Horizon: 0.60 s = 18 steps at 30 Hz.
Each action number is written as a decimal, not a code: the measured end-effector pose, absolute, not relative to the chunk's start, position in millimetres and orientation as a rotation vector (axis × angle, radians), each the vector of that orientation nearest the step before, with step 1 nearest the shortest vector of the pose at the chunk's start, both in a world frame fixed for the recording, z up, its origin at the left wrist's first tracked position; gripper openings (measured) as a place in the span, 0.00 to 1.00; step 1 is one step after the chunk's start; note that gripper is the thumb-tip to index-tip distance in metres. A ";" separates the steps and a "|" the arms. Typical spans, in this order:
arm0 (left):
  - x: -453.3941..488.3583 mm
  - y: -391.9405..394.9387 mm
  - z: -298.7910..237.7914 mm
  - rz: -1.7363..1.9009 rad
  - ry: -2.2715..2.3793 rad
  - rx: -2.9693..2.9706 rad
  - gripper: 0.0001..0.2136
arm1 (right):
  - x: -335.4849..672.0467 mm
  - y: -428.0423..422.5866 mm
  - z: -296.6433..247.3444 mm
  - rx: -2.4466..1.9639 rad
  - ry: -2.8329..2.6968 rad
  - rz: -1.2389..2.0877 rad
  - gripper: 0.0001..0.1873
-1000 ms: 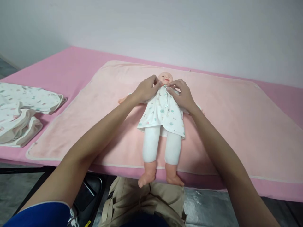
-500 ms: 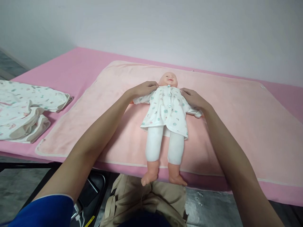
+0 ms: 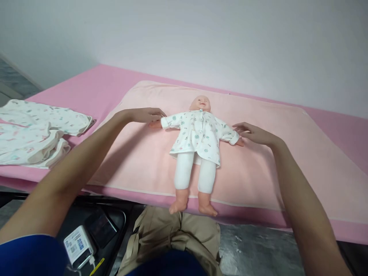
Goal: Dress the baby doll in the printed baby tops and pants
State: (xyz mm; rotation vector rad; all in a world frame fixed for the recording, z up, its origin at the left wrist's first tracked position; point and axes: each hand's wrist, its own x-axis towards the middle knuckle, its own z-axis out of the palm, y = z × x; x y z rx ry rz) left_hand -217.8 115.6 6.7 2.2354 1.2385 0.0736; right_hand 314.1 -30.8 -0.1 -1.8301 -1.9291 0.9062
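Note:
A baby doll [image 3: 184,172] lies on its back with its head away from me and its feet over the table's front edge. It wears a white printed baby shirt [image 3: 198,134], fastened at the upper front, and its arms are spread sideways. My left hand [image 3: 146,114] hovers by the doll's hand and cuff on the left, fingers extended. On the other side, my right hand [image 3: 254,134] is open above the right cuff, fingertips near the sleeve; whether they touch it I cannot tell.
Under the doll is a pale pink blanket [image 3: 138,161] on a pink-covered table [image 3: 77,82]. Folded printed baby clothes [image 3: 37,134] lie at the left. A white power bank [image 3: 79,245] and a dark phone [image 3: 100,228] rest on a black chair [image 3: 120,226] below. A wall [image 3: 215,46] stands behind.
Both hands have moved outward from the doll's shoulders to the sleeve ends. The doll's sleeves now lie more stretched out and uncovered. The camera view has shifted slightly.

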 end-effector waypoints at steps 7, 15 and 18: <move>-222.0 119.2 -11.5 0.126 1.183 2.210 0.32 | 322.7 -51.6 -24.4 -1.775 -1.898 0.812 0.31; -227.7 113.7 -25.3 0.549 1.235 2.287 0.22 | 306.5 -42.2 -21.3 -1.787 -1.843 0.897 0.29; -244.9 113.3 -26.5 0.575 1.297 2.370 0.23 | 307.2 -43.3 -25.7 -1.776 -1.821 0.867 0.29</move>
